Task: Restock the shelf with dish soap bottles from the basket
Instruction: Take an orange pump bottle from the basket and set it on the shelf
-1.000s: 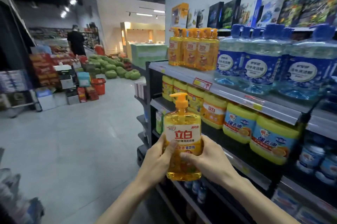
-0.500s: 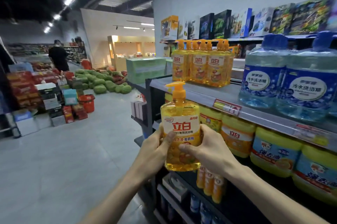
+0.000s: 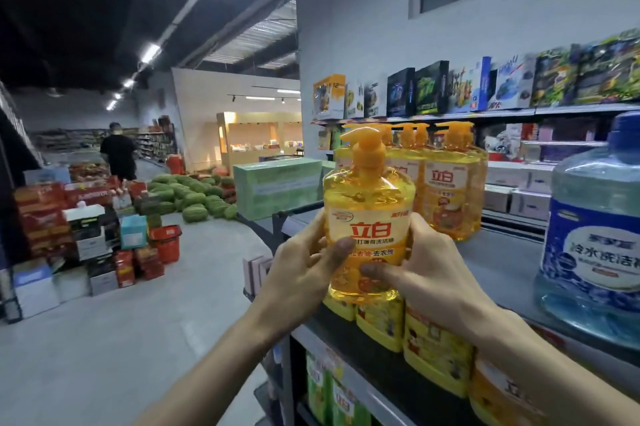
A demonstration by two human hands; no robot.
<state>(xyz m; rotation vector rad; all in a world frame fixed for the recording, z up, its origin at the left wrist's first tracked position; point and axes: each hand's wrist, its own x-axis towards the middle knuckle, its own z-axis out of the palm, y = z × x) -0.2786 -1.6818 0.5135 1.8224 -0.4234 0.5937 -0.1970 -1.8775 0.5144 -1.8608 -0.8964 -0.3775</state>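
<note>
I hold a yellow dish soap bottle point(image 3: 369, 210) with an orange pump upright in both hands, at the height of the grey top shelf point(image 3: 491, 259). My left hand point(image 3: 304, 266) grips its left side, thumb across the label. My right hand point(image 3: 426, 269) grips the right side, thumb on the lower label. Several matching dish soap bottles point(image 3: 450, 190) stand on the shelf just behind it. The basket is out of view.
A large blue water-like jug point(image 3: 595, 245) stands on the shelf at right. Yellow tubs point(image 3: 433, 342) fill the shelf below. Boxed goods point(image 3: 485, 86) line the upper wall shelf. A person point(image 3: 117, 151), stacked cartons point(image 3: 69, 235), a red basket point(image 3: 166, 242) and watermelons point(image 3: 194, 197) occupy the aisle at left.
Both hands have raised the bottle from the lower shelf level up to the top shelf, closer to the row of matching bottles. The view has tilted upward.
</note>
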